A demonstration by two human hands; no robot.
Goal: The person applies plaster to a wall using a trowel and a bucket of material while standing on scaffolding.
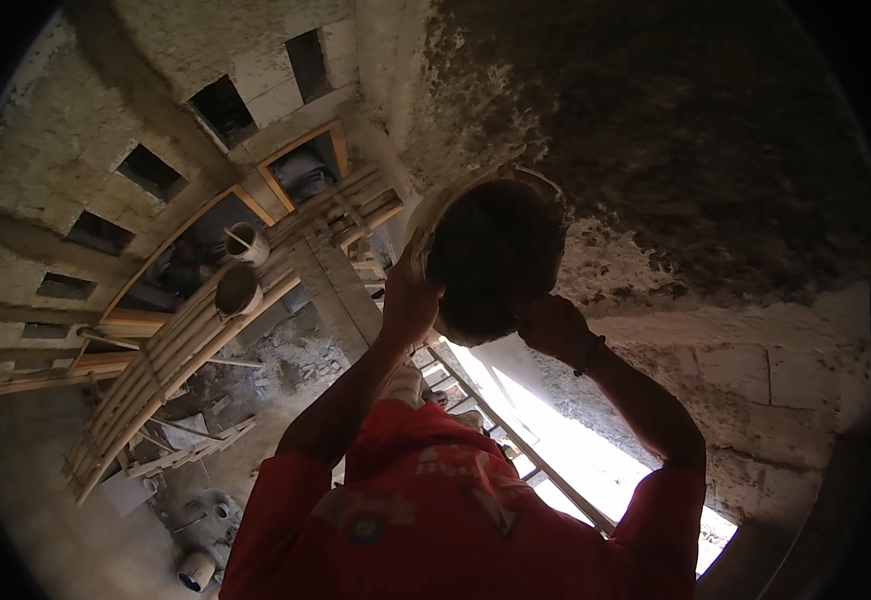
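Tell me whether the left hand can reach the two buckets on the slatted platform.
Probably not as things stand: the left hand holds the round container, and the two buckets look too far off on the slatted platform.

Shadow hides the inside of the raised bucket (434,215).

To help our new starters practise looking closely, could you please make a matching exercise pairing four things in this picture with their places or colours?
Things
1. Nearest bucket
2. Wristband
3. Shirt
4. Pole platform

Places or colours
A. Red with pale markings
B. Left part of the picture
C. In the left hand, with the right hand against it
D. Just behind the right hand

Right pairs: 1-C; 2-D; 3-A; 4-B.
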